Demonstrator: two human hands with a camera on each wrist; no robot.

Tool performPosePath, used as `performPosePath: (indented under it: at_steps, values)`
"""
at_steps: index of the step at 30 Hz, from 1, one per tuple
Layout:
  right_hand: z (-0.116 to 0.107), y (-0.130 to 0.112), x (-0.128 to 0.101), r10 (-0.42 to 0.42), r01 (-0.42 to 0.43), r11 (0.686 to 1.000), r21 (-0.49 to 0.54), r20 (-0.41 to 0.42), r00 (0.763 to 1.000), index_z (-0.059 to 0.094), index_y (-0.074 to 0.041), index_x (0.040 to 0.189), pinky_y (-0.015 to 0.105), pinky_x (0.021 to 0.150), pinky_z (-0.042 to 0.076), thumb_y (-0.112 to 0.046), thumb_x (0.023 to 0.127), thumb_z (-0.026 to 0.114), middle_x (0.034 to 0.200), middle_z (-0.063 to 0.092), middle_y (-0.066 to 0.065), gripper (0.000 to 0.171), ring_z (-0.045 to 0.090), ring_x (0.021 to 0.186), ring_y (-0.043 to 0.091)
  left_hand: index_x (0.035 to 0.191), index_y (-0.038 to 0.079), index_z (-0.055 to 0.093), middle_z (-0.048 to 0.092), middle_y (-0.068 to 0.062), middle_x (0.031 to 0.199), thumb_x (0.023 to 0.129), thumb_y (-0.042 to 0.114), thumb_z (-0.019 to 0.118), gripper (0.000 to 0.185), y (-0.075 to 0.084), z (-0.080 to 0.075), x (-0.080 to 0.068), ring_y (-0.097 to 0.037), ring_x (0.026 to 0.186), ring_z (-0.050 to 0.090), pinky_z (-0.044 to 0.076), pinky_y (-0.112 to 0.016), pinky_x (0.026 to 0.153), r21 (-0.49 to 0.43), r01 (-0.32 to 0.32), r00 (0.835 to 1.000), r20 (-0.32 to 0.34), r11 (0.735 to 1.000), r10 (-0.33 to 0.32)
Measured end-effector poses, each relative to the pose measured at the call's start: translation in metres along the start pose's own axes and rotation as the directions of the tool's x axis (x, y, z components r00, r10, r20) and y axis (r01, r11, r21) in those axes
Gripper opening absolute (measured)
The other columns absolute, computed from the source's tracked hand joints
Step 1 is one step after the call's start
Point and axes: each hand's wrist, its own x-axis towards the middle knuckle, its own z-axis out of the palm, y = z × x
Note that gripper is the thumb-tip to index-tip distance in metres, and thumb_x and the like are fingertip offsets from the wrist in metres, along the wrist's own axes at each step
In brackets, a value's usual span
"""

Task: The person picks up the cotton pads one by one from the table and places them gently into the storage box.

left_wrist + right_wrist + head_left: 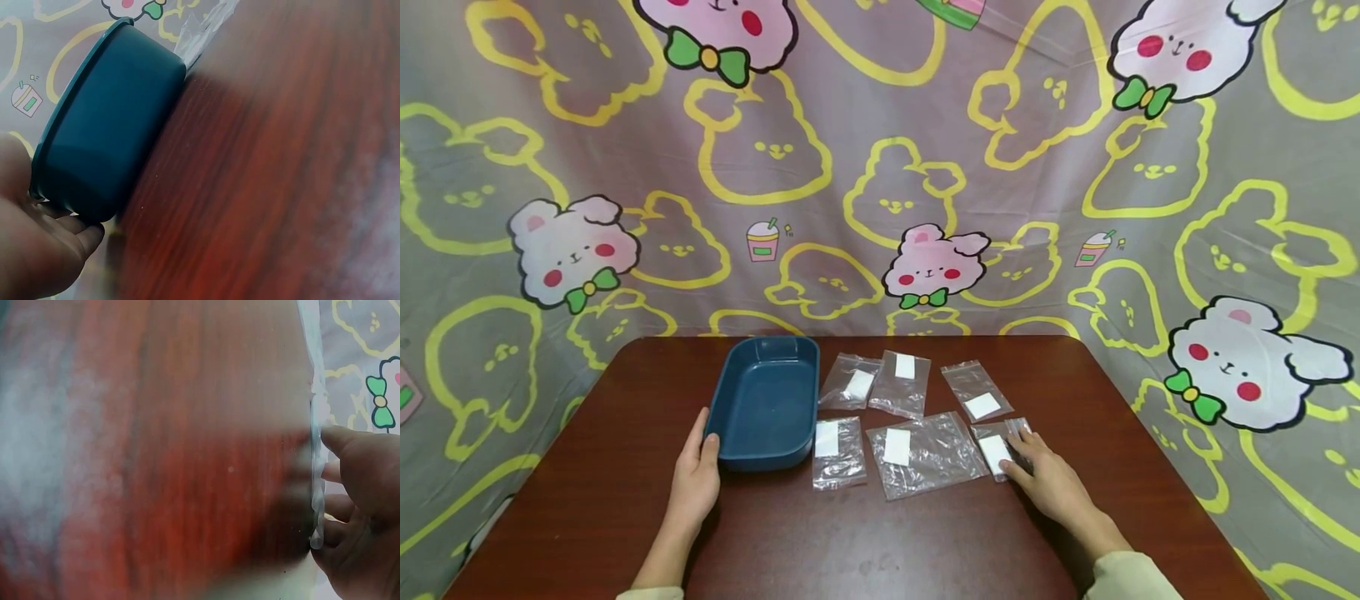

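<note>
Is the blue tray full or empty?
Empty. The head view shows the blue tray with only its bare blue bottom inside; the plastic bags all lie on the table beside it.

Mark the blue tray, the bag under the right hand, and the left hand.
dark blue plastic tray (767, 400): head view, inner floor.
small clear plastic bag (996, 454): head view, white label.
left hand (695, 482): head view, back of hand.

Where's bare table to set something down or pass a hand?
Free: the near strip of the table between the left hand and right hand; the left side beside the tray; the right edge past the bags. Crowded: the middle, six bags packed right of the tray.
</note>
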Motion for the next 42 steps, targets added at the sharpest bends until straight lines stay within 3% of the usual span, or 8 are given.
performPosePath:
  at_steps: [20, 32, 42]
  values:
    - [-0.002, -0.002, -0.001, -0.009, 0.009, 1.000, 0.009, -0.092, 0.996, 0.070, -0.004, 0.127, 0.062, 0.100, 0.042, -0.015, 0.095, 0.070, 0.142, 0.053, 0.023, 0.034, 0.047, 0.132, 0.044, 0.163, 0.014, 0.009, 0.010, -0.011, 0.167, 0.112, 0.024, 0.030, 0.057, -0.004, -0.001, 0.003, -0.033, 0.151, 0.008, 0.011, -0.055, 0.120, 0.016, -0.023, 1.000, -0.005, 1.000, 0.023]
    - [-0.006, -0.002, -0.003, 0.043, -0.040, 0.998, 0.042, -0.072, 0.997, 0.072, -0.007, 0.125, 0.061, 0.101, 0.041, -0.013, 0.096, 0.068, 0.142, 0.054, 0.020, 0.030, 0.046, 0.133, 0.042, 0.163, 0.013, 0.008, 0.009, -0.012, 0.167, 0.112, 0.024, 0.031, 0.057, -0.003, -0.001, 0.003, -0.034, 0.151, 0.008, 0.011, -0.055, 0.120, 0.026, -0.032, 0.999, 0.002, 0.999, 0.032]
    - [-0.011, -0.010, -0.003, -0.023, 0.037, 0.995, 0.090, -0.154, 0.988, 0.073, -0.004, 0.122, 0.061, 0.102, 0.042, -0.009, 0.095, 0.069, 0.137, 0.057, 0.023, 0.028, 0.051, 0.128, 0.044, 0.163, 0.012, 0.007, 0.008, -0.012, 0.167, 0.112, 0.023, 0.029, 0.057, -0.003, -0.002, 0.002, -0.033, 0.151, 0.008, 0.010, -0.055, 0.120, 0.032, -0.026, 1.000, 0.002, 0.999, 0.026]
